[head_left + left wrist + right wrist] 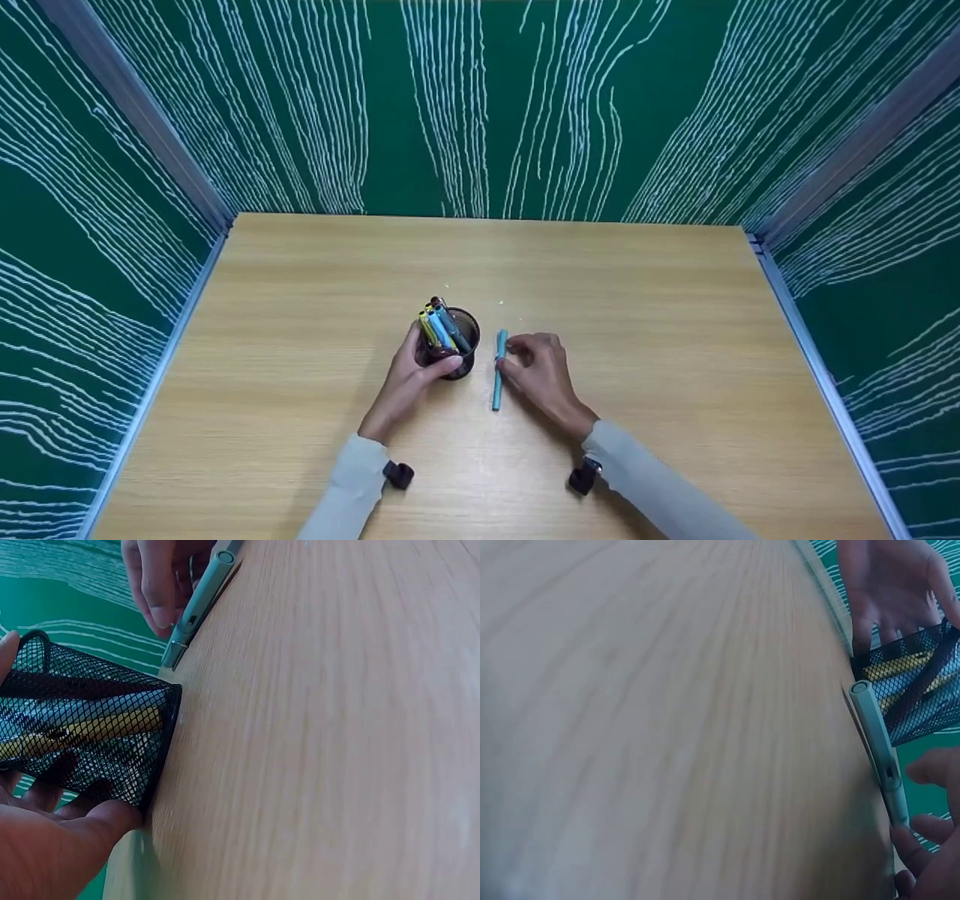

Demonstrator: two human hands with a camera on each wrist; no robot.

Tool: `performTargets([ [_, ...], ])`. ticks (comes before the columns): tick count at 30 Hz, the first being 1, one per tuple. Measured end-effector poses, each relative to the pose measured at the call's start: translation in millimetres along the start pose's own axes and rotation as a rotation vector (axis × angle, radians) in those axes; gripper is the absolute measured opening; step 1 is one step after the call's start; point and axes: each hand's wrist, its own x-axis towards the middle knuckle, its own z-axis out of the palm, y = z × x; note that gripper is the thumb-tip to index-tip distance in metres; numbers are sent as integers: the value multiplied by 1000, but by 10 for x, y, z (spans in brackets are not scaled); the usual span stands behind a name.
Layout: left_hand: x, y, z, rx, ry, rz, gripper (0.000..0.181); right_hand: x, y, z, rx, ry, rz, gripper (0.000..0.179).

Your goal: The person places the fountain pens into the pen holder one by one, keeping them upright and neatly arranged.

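My left hand (412, 375) grips a black mesh pen cup (466, 366), its thumb across the near side and its fingers round the left. Several pens (441, 327), blue, yellow and dark, lean inside toward the back left. To the right of the cup, a teal pen (496, 386) with a clip lies on the table, pointing away from me. My right hand (541, 373) is at the right side of this pen, fingers bent, fingertips right at its far half. A gap shows between one fingertip (922, 767) and the pen in the right wrist view.
The wooden table (637, 300) reaches back to a green wall (517, 112) with wavy white lines. Similar green panels with metal frames (825, 382) border both sides. Small white specks lie beyond the cup and pen. A dark wrist camera (399, 475) sits at each sleeve cuff.
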Motion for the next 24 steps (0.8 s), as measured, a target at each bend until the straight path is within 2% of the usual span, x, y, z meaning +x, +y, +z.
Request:
performTargets([
  [7,18,-10,3,-10,-14,25,87,20,-37,53,-72,14,-81,25],
  [14,21,-21,-12,24,-6,15,86,33,-61,107,-81,-8,-53,28],
  [24,23,-8,-11,43,1,11,88,57,-87,146,-81,-8,-77,25],
])
